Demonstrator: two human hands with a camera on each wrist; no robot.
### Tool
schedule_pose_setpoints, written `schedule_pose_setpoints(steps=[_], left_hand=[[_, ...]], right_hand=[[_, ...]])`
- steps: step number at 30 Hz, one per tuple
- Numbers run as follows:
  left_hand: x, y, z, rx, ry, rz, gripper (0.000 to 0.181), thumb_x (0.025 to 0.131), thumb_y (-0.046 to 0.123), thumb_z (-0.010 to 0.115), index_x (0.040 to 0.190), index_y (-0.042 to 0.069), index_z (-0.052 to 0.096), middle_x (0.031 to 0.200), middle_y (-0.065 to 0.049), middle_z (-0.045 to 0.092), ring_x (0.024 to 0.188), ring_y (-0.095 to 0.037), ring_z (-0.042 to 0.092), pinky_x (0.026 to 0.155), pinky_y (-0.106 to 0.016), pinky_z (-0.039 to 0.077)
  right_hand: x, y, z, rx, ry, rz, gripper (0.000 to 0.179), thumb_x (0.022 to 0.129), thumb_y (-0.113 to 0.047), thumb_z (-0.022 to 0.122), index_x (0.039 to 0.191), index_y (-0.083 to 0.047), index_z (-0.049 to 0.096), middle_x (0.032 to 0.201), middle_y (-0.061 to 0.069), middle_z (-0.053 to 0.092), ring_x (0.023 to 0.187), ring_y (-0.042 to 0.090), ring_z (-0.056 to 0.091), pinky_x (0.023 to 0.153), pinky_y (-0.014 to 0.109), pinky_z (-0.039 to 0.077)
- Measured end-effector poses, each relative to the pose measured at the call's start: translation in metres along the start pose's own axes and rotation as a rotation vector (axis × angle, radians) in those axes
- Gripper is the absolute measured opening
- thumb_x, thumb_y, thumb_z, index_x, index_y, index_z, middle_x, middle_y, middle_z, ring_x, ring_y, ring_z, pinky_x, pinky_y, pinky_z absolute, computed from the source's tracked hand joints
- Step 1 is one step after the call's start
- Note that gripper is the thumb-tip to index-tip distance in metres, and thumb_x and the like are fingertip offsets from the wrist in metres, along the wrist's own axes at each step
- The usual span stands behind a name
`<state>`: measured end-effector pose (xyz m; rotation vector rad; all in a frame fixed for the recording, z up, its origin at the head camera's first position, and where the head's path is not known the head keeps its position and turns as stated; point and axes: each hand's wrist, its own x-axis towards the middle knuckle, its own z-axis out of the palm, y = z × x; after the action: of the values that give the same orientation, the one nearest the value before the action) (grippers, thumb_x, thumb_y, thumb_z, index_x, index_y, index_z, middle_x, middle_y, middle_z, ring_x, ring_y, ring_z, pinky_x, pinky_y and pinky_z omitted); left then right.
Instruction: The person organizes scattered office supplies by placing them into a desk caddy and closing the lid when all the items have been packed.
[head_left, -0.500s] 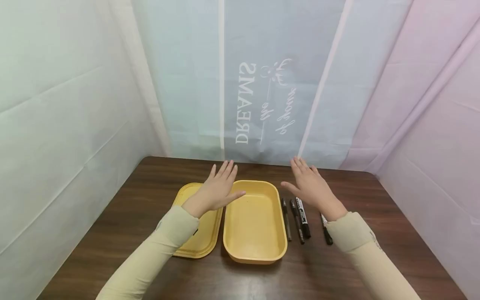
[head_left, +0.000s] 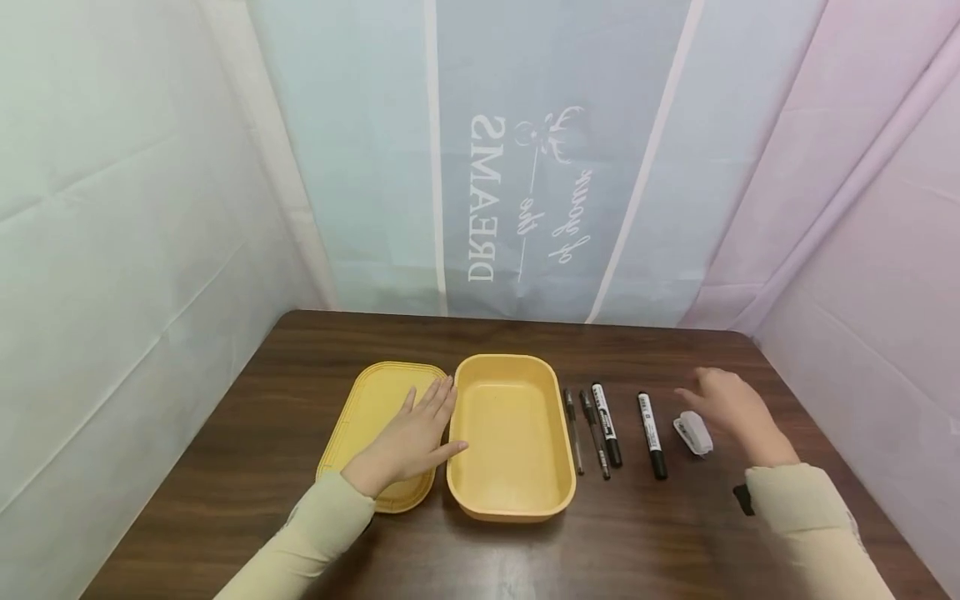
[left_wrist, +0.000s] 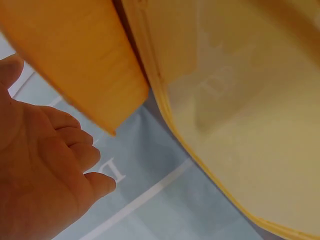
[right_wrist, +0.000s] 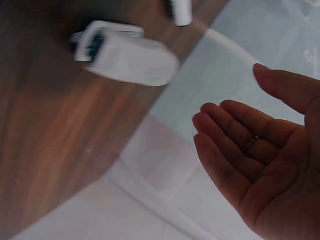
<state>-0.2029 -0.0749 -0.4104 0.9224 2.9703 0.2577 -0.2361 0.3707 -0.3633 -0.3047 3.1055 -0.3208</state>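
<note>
My left hand (head_left: 412, 437) is held with straight fingers over the yellow lid (head_left: 363, 417), its thumb reaching past the left rim of a yellow plastic box (head_left: 510, 454). Nothing is in its palm in the left wrist view. On the right side, my right hand (head_left: 738, 408) hovers just beyond a small white stapler (head_left: 693, 433), its fingers loosely bent and holding nothing. The right wrist view shows the stapler (right_wrist: 132, 57) apart from the fingertips. The box stands open, with its lid lying flat to the left.
Two slim pens (head_left: 573, 433) (head_left: 595, 433) and a white-and-black marker (head_left: 607, 425) lie right of the box. Another marker (head_left: 652, 437) lies closer to the stapler. Fabric walls (head_left: 360, 167) enclose the dark wooden table (head_left: 495, 558) at the back and sides.
My right hand has swung right, away from the pens, uncovering the stapler and the far marker. My left hand has drawn back toward me and slightly left.
</note>
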Motion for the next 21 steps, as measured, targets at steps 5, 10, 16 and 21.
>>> schedule_pose_setpoints(steps=[5, 10, 16, 21], left_hand=[[-0.004, 0.001, 0.013, -0.018, 0.028, 0.015, 0.074, 0.099, 0.044, 0.045, 0.147, -0.008, 0.023, 0.154, -0.022, 0.018, 0.143, -0.034, 0.015, 0.11, -0.058, 0.014], [-0.007, -0.002, 0.025, -0.029, 0.063, 0.01, 0.073, 0.099, 0.045, 0.044, 0.147, -0.007, 0.024, 0.154, -0.02, 0.021, 0.142, -0.034, 0.017, 0.11, -0.058, 0.013], [-0.012, -0.004, 0.036, -0.021, 0.081, 0.015, 0.072, 0.1, 0.044, 0.041, 0.148, -0.007, 0.022, 0.155, -0.019, 0.019, 0.143, -0.033, 0.017, 0.111, -0.057, 0.014], [-0.014, -0.006, 0.042, -0.013, 0.103, 0.028, 0.071, 0.101, 0.043, 0.04, 0.148, -0.007, 0.021, 0.155, -0.02, 0.018, 0.143, -0.033, 0.016, 0.112, -0.055, 0.013]], right_hand=[[-0.005, 0.021, 0.005, 0.062, -0.145, 0.123, 0.037, 0.089, -0.021, 0.063, 0.095, 0.015, 0.057, 0.076, 0.016, 0.061, 0.068, 0.028, 0.058, 0.058, 0.045, 0.046], [-0.008, 0.026, 0.021, 0.1, -0.158, 0.175, 0.033, 0.086, -0.021, 0.064, 0.083, 0.01, 0.057, 0.07, 0.01, 0.057, 0.062, 0.022, 0.052, 0.055, 0.04, 0.044], [-0.013, 0.029, 0.046, 0.116, -0.092, 0.183, 0.036, 0.083, -0.023, 0.066, 0.059, -0.011, 0.042, 0.057, -0.004, 0.035, 0.054, 0.014, 0.035, 0.05, 0.031, 0.031], [-0.014, 0.03, 0.057, 0.095, -0.025, 0.19, 0.031, 0.081, -0.022, 0.067, 0.062, -0.008, 0.048, 0.061, 0.001, 0.042, 0.058, 0.019, 0.041, 0.051, 0.034, 0.036]])
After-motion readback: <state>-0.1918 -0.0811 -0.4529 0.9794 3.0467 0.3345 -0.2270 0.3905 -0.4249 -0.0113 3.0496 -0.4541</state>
